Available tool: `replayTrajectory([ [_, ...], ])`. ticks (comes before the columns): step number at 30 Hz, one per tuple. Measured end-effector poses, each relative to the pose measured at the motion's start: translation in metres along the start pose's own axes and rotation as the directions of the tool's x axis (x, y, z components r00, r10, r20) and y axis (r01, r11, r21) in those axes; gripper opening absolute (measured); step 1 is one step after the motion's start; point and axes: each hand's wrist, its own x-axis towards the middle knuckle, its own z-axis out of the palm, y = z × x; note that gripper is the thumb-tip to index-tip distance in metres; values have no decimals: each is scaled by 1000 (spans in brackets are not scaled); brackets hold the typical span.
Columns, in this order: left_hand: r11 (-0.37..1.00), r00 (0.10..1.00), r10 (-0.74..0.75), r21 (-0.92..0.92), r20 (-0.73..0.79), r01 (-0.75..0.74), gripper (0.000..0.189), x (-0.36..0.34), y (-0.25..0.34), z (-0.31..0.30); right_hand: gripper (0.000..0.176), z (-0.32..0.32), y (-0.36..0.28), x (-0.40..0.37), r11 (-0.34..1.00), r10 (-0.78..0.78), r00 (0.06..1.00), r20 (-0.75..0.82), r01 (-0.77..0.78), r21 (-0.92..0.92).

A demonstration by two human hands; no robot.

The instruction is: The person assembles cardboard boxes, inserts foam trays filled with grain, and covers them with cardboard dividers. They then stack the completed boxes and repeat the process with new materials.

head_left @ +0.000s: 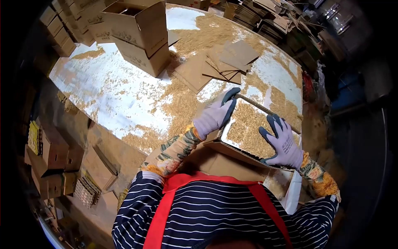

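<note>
A cardboard box (214,145) stands at the near edge of the table, in front of my body. Inside its rim is a white liner (226,132), and loose husk-like filling (248,124) lies level near the top; whatever is under the filling is hidden. My left hand (213,117), in a pale glove with dark fingertips, rests at the box's left edge with fingers stretched toward the far corner. On the right side, my right hand (285,143) lies over the filling with its fingers spread. Neither hand visibly holds a loose item.
Flat cardboard pieces (226,62) lie on the husk-strewn table (124,91) beyond the box. Two stacked cartons (143,41) stand at the back left. On the floor at left are more cartons (54,151) and egg trays (87,191). Folded cardboard (248,16) is piled behind the table.
</note>
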Motion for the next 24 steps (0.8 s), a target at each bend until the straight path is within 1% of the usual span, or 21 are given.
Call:
replayTrajectory([
  [1, 1000, 1000, 7, -7, 8, -6, 38, 4, -9, 0, 100, 4, -2, 1, 1000, 12, 1000, 1, -12, -3],
  [3, 946, 968, 252, 210, 7, -248, 37, 10, -50, 8, 99, 14, -4, 4, 1000, 16, 998, 60, -15, -9],
  [4, 970, 970, 241, 8, 26, -241, 38, 20, -87, 9, 99, 18, -7, 6, 1000, 18, 996, 88, -17, -9],
  [5, 928, 987, -132, -340, 92, 156, 38, 35, -85, -3, 99, 20, -11, 10, 1000, -8, 993, 122, 10, -15],
  [6, 626, 853, -439, -585, 281, 515, 39, 50, -84, -14, 95, 19, -14, 13, 1000, -9, 988, 152, 10, -3],
  [7, 819, 945, -323, -484, 52, 307, 40, 60, -108, -14, 95, 20, -12, 15, 1000, -7, 988, 156, 9, -13],
  [8, 881, 976, -216, -440, -41, 176, 40, 80, -186, -4, 94, 24, -11, 14, 1000, -1, 987, 163, 5, -21],
  [9, 945, 946, -320, -94, -55, 314, 44, 94, -202, -14, 94, 30, -11, 13, 1000, 22, 986, 167, -20, -16],
  [10, 860, 854, -497, -216, -152, 462, 53, 121, -271, -7, 95, 40, -10, 13, 998, 39, 973, 226, -26, -59],
  [11, 804, 775, -594, -201, -215, 560, 79, 139, -306, -7, 96, 47, -11, 13, 994, 57, 957, 284, -28, -103],
  [12, 747, 705, -644, -46, -296, 663, 85, 151, -291, -18, 96, 47, -13, 13, 994, 77, 955, 285, -50, -101],
  [14, 649, 651, -647, 162, -397, 743, 89, 169, -274, -23, 97, 53, -19, 16, 992, 122, 946, 301, -112, -50],
  [15, 652, 658, -648, 167, -384, 740, 89, 178, -281, -21, 98, 53, -16, 16, 995, 100, 947, 306, -97, -26],
  [16, 545, 561, -724, 166, -401, 822, 91, 188, -287, -18, 98, 53, -13, 19, 994, 112, 944, 309, -110, -25],
  [17, 428, 456, -786, 166, -416, 889, 93, 196, -293, -13, 100, 54, -12, 22, 994, 97, 950, 296, -109, 22],
  [18, 433, 466, -788, 176, -403, 884, 93, 201, -282, -11, 102, 54, -11, 24, 992, 87, 956, 280, -110, 68],
  [20, 286, 349, -842, 208, -411, 935, 94, 213, -239, -12, 102, 51, -5, 28, 993, 97, 954, 282, -111, 36],
  [21, 402, 368, -702, 88, -609, 912, 81, 220, -299, 12, 102, 49, -2, 30, 996, 86, 952, 293, -93, 11],
  [22, 411, 383, -701, 98, -602, 906, 81, 226, -321, 16, 101, 48, -1, 31, 997, 74, 950, 303, -74, -12],
  [23, 458, 698, -630, 563, -341, 688, 64, 234, -334, 17, 101, 50, 0, 29, 996, 89, 950, 298, -88, -15],
  [24, 564, 841, -511, 669, -176, 483, 43, 231, -342, 21, 100, 53, 2, 28, 996, 79, 959, 273, -88, 21],
])
